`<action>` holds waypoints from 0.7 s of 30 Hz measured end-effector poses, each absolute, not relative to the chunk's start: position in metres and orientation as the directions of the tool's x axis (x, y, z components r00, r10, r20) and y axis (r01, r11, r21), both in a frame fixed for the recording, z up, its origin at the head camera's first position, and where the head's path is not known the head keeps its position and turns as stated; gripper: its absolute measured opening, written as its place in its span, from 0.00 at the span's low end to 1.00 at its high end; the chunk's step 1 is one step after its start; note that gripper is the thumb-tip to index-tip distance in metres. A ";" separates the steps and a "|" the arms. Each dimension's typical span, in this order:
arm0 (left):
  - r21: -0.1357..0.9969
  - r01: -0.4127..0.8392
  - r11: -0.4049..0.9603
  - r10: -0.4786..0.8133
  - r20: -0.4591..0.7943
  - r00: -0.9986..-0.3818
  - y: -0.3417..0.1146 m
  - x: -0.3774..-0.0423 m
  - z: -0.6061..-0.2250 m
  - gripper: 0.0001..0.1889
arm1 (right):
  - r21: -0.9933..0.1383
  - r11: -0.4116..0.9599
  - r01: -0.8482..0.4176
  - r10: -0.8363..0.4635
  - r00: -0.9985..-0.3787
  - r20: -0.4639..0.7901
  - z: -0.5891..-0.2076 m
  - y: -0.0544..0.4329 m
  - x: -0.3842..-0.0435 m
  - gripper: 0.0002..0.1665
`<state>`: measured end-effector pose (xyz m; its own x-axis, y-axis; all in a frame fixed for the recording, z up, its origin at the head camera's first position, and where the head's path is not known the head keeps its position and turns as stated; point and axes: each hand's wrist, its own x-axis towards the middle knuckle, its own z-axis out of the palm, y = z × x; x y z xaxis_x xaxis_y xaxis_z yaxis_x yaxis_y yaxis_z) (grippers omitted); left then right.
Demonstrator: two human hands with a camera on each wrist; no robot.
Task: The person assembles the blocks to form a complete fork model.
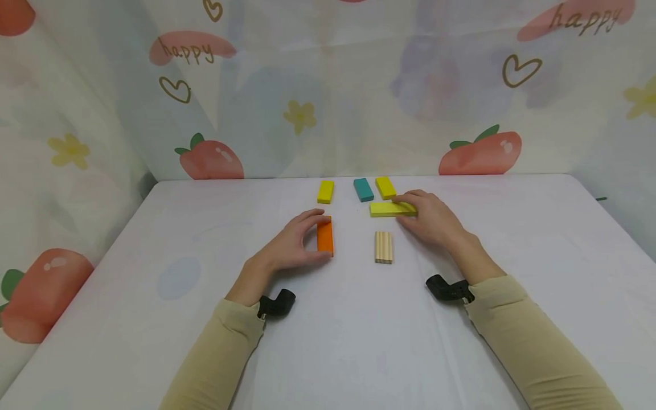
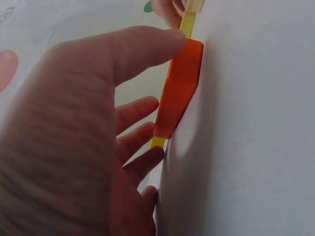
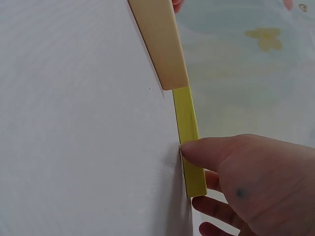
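At the centre of the table, my left hand (image 1: 299, 242) spans an orange block (image 1: 324, 236) lengthwise, thumb at its near end and fingers at the far end. The left wrist view shows the thumb tip against the orange block (image 2: 181, 83). My right hand (image 1: 433, 219) pinches a long yellow block (image 1: 384, 209) near its right end. From the right wrist, the thumb lies on the near side of that yellow block (image 3: 187, 115), with fingers behind it. Between the hands, a bare wooden block (image 1: 383, 247) with light and dark stripes lies nearer to me.
Behind the hands lie a small yellow block (image 1: 325, 192), a teal block (image 1: 363, 189) and another yellow block (image 1: 385, 187), close to the table's back edge. A printed cloth backdrop (image 1: 338, 142) rises there. White cloth covers the table (image 1: 359, 341).
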<state>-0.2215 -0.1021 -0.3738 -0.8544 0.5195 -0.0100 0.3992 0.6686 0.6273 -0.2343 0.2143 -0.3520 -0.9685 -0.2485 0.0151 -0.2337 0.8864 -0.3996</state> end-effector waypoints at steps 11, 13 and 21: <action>0.630 0.407 0.661 0.530 -0.009 -0.848 -0.103 -0.221 -0.376 0.39 | -0.410 0.884 -0.223 -0.236 -0.971 0.019 -0.351 0.213 -0.234 0.26; 0.632 0.409 0.659 0.533 -0.009 -0.846 -0.103 -0.221 -0.376 0.39 | -0.411 0.882 -0.230 -0.240 -0.970 0.027 -0.352 0.214 -0.234 0.26; 0.636 0.414 0.651 0.539 -0.003 -0.843 -0.103 -0.221 -0.376 0.39 | -0.424 0.878 -0.224 -0.231 -0.972 0.034 -0.352 0.214 -0.234 0.26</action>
<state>-0.2211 -0.1033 -0.3755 -0.8425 0.5386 -0.0034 0.4137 0.6511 0.6364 -0.2345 0.2137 -0.3523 -0.9723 -0.2310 0.0344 -0.2235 0.8776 -0.4241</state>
